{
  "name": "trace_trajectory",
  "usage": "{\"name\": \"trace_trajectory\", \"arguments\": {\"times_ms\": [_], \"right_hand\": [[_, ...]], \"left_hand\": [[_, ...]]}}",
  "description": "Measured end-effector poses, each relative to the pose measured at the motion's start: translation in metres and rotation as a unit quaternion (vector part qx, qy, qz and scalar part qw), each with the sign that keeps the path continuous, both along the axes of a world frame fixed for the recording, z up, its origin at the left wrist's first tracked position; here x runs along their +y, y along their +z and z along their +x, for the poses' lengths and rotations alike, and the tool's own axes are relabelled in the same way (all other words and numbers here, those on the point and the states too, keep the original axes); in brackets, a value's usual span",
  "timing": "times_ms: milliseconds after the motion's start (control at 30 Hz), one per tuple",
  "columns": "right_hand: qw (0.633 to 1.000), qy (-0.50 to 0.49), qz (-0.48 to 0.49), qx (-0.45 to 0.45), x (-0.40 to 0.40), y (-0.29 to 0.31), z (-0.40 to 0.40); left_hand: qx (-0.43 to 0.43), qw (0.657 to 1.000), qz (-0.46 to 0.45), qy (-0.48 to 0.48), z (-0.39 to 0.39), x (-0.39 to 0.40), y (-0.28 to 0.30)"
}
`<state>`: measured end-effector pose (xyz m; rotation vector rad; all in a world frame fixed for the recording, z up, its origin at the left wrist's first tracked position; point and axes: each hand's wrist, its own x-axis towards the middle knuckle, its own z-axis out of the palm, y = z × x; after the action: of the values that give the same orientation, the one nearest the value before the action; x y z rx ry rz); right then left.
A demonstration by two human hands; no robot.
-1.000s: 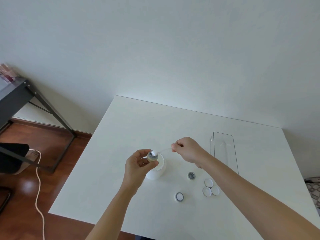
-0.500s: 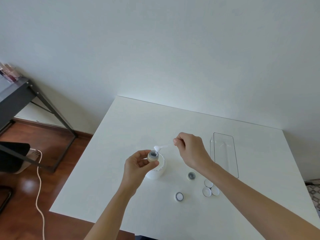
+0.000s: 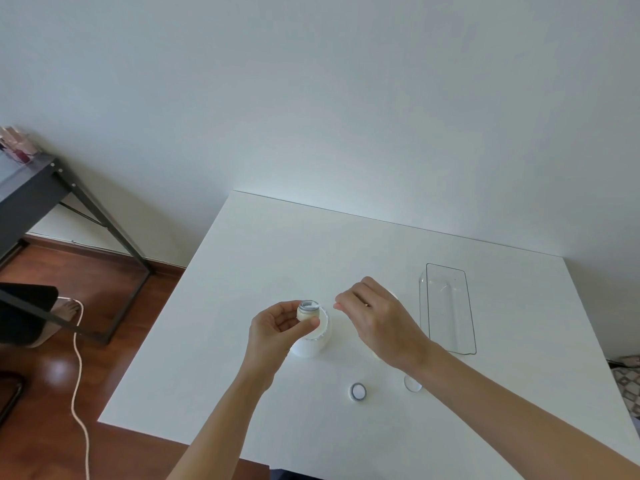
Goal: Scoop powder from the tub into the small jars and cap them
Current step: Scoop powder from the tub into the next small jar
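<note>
A: From the head view, what is held?
B: A small jar is pinched by the left hand over the white tub on the desk.
A: And the right hand?
B: Its fingers are curled; whether a scoop is gripped cannot be told. A cap is partly hidden behind that forearm.

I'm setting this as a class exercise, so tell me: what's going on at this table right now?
A person is filling small jars with powder. The left hand holds an open jar above the white tub. The right hand hovers beside it, fingers pinched; whether it holds a scoop is unclear. One loose cap lies on the table, and a clear tray sits to the right.
</note>
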<state>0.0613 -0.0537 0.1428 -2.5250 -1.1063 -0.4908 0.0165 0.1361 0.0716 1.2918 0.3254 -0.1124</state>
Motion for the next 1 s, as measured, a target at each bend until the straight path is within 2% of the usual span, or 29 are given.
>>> {"name": "trace_trajectory", "arguments": {"times_ms": [133, 433, 567, 667, 867, 1000], "right_hand": [[0.999, 0.022, -0.01, -0.021, -0.006, -0.001, -0.002], [1.0, 0.018, 0.004, -0.008, -0.01, 0.003, -0.001], [0.994, -0.033, 0.068, 0.075, -0.007, 0.002, 0.001], [0.973, -0.104, 0.12, 0.169, -0.005, -0.006, 0.008], [0.943, -0.148, -0.017, 0.297, 0.015, -0.042, 0.028], [0.939, -0.115, -0.122, 0.302, 0.037, -0.056, 0.037]], "left_hand": [[0.001, 1.0, -0.001, 0.002, 0.001, 0.002, 0.001], [-0.002, 1.0, 0.0, 0.012, 0.005, 0.005, 0.0], [0.002, 1.0, 0.007, 0.03, 0.004, 0.009, -0.004], [0.003, 0.999, 0.013, 0.047, 0.001, 0.016, -0.008], [0.003, 0.998, 0.018, 0.063, -0.008, 0.028, -0.016], [0.01, 0.997, 0.031, 0.068, -0.016, 0.034, -0.02]]}}
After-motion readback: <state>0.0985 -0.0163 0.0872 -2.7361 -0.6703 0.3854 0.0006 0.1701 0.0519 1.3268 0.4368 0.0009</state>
